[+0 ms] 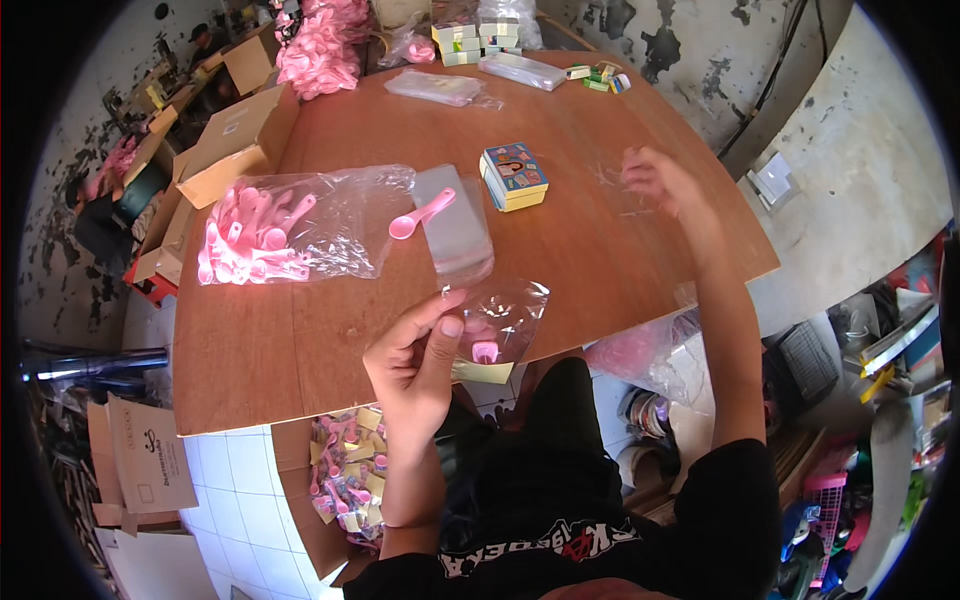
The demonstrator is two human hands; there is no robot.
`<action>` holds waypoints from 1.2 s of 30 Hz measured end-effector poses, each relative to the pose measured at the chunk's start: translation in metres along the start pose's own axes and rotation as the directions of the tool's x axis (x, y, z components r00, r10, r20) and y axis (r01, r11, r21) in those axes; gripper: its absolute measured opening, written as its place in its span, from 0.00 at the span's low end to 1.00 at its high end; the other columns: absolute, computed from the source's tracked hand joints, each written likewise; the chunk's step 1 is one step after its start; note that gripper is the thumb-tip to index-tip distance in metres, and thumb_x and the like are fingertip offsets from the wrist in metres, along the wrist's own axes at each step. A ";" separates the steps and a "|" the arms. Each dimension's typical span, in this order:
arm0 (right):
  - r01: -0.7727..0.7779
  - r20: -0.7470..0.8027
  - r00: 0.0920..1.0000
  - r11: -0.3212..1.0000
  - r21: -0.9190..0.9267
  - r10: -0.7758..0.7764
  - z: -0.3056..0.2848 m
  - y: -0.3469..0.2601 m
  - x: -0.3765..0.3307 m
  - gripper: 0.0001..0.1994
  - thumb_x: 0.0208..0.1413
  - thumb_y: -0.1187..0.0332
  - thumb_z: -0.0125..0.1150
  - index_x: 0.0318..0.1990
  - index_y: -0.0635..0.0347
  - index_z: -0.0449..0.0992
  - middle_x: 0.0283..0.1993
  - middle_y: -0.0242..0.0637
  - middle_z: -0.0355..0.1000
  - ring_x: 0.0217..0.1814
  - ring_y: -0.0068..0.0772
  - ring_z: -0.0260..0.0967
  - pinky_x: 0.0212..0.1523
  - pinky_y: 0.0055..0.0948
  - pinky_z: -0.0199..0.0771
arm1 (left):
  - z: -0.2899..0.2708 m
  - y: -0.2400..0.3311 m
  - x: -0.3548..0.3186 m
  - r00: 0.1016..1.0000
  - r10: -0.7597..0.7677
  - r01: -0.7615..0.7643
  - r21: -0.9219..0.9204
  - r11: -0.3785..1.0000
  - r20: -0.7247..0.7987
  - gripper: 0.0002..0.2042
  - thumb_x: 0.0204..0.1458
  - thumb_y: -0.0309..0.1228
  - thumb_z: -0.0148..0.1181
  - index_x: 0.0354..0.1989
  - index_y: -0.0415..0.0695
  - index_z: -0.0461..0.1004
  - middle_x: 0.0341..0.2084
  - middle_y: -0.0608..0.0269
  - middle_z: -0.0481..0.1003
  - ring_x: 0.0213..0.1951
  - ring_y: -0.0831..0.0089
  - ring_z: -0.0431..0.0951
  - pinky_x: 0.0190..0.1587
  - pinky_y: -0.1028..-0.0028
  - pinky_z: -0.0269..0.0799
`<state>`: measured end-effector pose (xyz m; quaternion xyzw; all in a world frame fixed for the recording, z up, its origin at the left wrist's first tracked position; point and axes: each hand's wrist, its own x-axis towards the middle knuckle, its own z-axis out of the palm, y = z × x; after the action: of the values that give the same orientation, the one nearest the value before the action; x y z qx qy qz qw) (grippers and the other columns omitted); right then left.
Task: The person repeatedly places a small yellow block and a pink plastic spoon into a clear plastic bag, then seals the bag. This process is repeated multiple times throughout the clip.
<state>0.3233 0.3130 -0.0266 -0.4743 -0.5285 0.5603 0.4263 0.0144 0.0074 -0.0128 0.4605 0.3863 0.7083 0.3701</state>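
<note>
My left hand point(418, 365) grips a small clear plastic bag point(515, 310) by its side, over the table's near edge. Inside the bag are a pink scoop point(486, 352) and a pale yellow card point(484, 373) at the lower end. Off to the right, my right hand point(662, 182) hovers over the table, fingers loosely spread and a little blurred. Faint clear scraps show beside it. Beyond the bag, a pink measuring spoon point(424, 214) lies on a stack of flat clear bags point(460, 235). A stack of colourful cards point(514, 177) stands just right of them.
On the left of the wooden table point(300, 350) lies an open clear bag of pink spoons point(255, 235). A cardboard box point(240, 140) stands behind it. Packs of clear bags point(435, 87) and small card stacks point(475, 42) sit far back. Below, a carton holds several filled bags point(347, 470).
</note>
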 end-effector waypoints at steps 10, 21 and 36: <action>0.086 0.094 0.927 -0.039 -0.996 -0.364 -0.077 0.022 0.035 0.12 0.45 0.73 0.53 0.37 0.54 0.80 0.35 0.46 0.77 0.38 0.48 0.75 0.40 0.39 0.75 | -0.002 -0.001 -0.001 1.000 0.014 -0.013 0.016 1.000 -0.028 0.10 0.59 0.22 0.54 0.46 0.31 0.74 0.30 0.54 0.80 0.34 0.71 0.81 0.39 0.74 0.77; 0.481 0.161 0.798 0.452 -0.752 -0.581 0.008 -0.037 -0.034 0.16 0.53 0.73 0.57 0.51 0.61 0.75 0.41 0.41 0.78 0.42 0.31 0.75 0.44 0.28 0.73 | -0.001 -0.007 0.010 0.994 0.013 -0.011 0.023 1.000 -0.105 0.10 0.59 0.22 0.53 0.47 0.32 0.73 0.32 0.54 0.79 0.34 0.73 0.80 0.39 0.76 0.76; 0.685 0.551 0.632 0.725 -0.069 -0.545 0.202 -0.062 -0.168 0.07 0.55 0.71 0.63 0.35 0.66 0.77 0.31 0.35 0.75 0.34 0.21 0.71 0.38 0.22 0.70 | -0.012 -0.025 0.034 0.953 0.263 -0.277 0.082 0.957 0.149 0.32 0.47 0.18 0.66 0.61 0.37 0.58 0.46 0.51 0.74 0.48 0.67 0.76 0.54 0.70 0.70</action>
<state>0.1548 0.1156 0.0471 -0.1567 -0.8211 0.4023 0.3733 -0.0031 0.0451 -0.0256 0.5747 0.3292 0.6984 0.2712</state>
